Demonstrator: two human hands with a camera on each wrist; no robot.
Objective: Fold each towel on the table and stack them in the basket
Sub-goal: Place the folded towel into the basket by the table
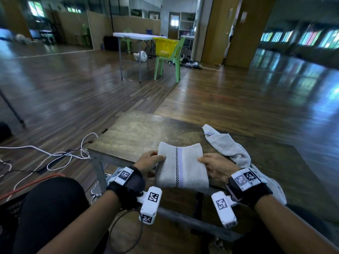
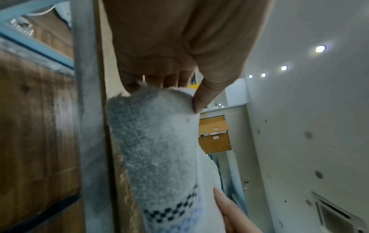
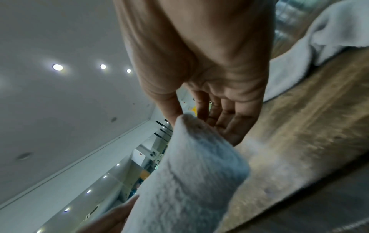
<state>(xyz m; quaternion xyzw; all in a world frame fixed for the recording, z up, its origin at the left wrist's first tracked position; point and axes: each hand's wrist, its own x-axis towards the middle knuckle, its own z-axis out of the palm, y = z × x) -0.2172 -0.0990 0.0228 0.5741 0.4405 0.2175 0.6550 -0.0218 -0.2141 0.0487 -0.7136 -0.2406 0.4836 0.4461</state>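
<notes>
Lying folded at the near edge of the worn brown wooden surface [image 1: 139, 132]: a white terry towel with a checkered and lilac stripe [image 1: 180, 167], its near end overhanging the edge. Pinched at its left side by the left hand [image 1: 149, 163], thumb on top and fingers tucked beneath, grip closed on the cloth; seen close in the left wrist view as thumb [image 2: 201, 100] pressing the terry [image 2: 159, 141] against the fingers. Pinched at its right side by the right hand [image 1: 213, 166] in the same way, thumb above, fingers [image 3: 225, 119] under the folded edge [image 3: 191, 173]. Sprawled just beside to the right, unfolded and crumpled: a second white terry towel [image 1: 229, 145], trailing past the right wrist. Far behind, on a green plastic chair [image 1: 169, 59]: a yellow plastic basket [image 1: 165, 47].
</notes>
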